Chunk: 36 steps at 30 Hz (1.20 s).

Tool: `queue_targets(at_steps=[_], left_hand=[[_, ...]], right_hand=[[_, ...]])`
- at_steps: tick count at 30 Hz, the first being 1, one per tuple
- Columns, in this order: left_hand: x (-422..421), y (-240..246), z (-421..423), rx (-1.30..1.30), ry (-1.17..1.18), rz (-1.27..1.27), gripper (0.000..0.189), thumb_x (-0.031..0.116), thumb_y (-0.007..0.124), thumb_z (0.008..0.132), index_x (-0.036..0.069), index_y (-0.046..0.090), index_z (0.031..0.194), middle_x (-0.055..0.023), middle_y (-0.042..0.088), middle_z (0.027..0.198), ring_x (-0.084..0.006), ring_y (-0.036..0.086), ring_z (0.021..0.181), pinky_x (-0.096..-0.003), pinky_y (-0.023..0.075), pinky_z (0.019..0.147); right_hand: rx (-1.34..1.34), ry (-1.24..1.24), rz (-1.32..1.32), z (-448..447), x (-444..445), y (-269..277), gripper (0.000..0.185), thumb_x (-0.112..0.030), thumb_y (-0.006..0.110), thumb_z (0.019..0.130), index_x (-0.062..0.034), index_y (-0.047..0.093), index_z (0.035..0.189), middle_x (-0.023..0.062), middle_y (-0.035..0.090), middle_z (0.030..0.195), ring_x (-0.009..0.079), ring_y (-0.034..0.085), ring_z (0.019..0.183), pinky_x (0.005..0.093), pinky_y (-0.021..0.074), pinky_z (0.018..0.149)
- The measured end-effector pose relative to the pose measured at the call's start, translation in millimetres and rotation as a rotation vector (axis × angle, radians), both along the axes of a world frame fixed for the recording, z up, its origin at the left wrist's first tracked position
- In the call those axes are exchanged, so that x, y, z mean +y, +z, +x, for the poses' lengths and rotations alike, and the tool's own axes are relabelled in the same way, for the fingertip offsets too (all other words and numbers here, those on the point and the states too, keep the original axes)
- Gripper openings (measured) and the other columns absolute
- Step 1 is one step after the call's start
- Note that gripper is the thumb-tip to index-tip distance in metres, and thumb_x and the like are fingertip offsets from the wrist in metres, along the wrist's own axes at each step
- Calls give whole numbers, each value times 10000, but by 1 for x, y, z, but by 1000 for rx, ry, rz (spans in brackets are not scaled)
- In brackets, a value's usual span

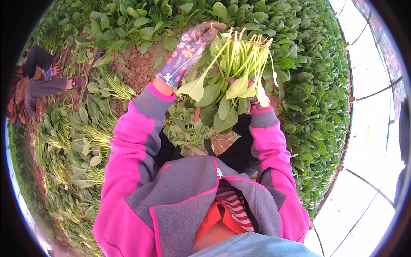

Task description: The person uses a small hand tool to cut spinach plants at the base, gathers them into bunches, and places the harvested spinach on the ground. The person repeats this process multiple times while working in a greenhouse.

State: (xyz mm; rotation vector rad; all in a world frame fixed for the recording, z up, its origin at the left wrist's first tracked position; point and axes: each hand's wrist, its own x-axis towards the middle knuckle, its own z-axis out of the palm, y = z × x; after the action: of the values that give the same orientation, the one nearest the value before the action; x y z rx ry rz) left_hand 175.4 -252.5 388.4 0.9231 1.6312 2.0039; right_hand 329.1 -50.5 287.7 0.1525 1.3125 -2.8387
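Observation:
A bunch of spinach-like leafy greens [237, 61] is held up before me, its pale cut root ends uppermost and its leaves hanging down. My right hand [252, 86], in a patterned glove, grips the bunch from below and behind; stems and leaves hide most of it. My left hand [192, 48], in a flowered glove with dark fingertips, is at the left of the root ends, fingers bent and thumb near them. Whether it pinches a leaf or stem there cannot be made out. Below the bunch, a reddish stick-like thing [196, 114] shows among loose leaves.
Growing leafy plants [311, 96] stand densely ahead and at the right, beside a translucent greenhouse wall [369, 128]. Cut bunches [96, 135] lie in rows at the left. Bare soil [136, 66] shows near my left forearm. Another person's leg [46, 91] is at the far left.

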Motion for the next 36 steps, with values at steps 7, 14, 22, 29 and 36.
queue_targets(at_steps=[7, 14, 22, 29, 36], left_hand=[[26, -23, -1, -213, -238, 390, 615, 263, 627, 896, 47, 367, 1409, -81, 467, 1383, -171, 485, 1228, -296, 395, 1031], [44, -24, -10, -401, -649, 788, 949, 448, 753, 753, 34, 267, 1455, -121, 386, 1441, -221, 387, 1321, -351, 284, 1118], [28, -13, 9, 261, -139, 56, 1134, 384, 864, 621, 58, 204, 1483, -140, 323, 1475, -247, 281, 1376, -368, 232, 1133], [50, -18, 31, -9, -73, 175, 1264, 161, 925, 551, 44, 86, 1489, -153, 370, 1390, -221, 414, 1254, -339, 377, 1043], [48, -11, 38, -5, 14, 157, 1086, 84, 874, 632, -1, 171, 1456, -111, 467, 1281, -172, 537, 1107, -301, 449, 962]], right_hand=[[168, 32, 331, -10, 0, -24, 608, -404, 561, 917, 41, 442, 1313, 226, 574, 1214, 315, 602, 1077, 432, 496, 945], [130, -159, 217, -9, -15, 10, 584, -111, 712, 803, -37, 450, 1320, 129, 579, 1212, 211, 600, 1031, 355, 521, 881], [-120, -229, -48, -14, -3, -21, 523, -320, 526, 953, -18, 359, 1346, 167, 546, 1156, 254, 590, 971, 354, 500, 801], [109, -358, 304, -33, -19, -25, 384, -230, 483, 968, 57, 500, 1222, 139, 600, 1111, 207, 629, 956, 316, 534, 802], [169, -402, 1263, -20, -43, 23, 290, -183, 514, 936, -13, 546, 1168, 102, 629, 1058, 242, 620, 973, 353, 492, 831]])
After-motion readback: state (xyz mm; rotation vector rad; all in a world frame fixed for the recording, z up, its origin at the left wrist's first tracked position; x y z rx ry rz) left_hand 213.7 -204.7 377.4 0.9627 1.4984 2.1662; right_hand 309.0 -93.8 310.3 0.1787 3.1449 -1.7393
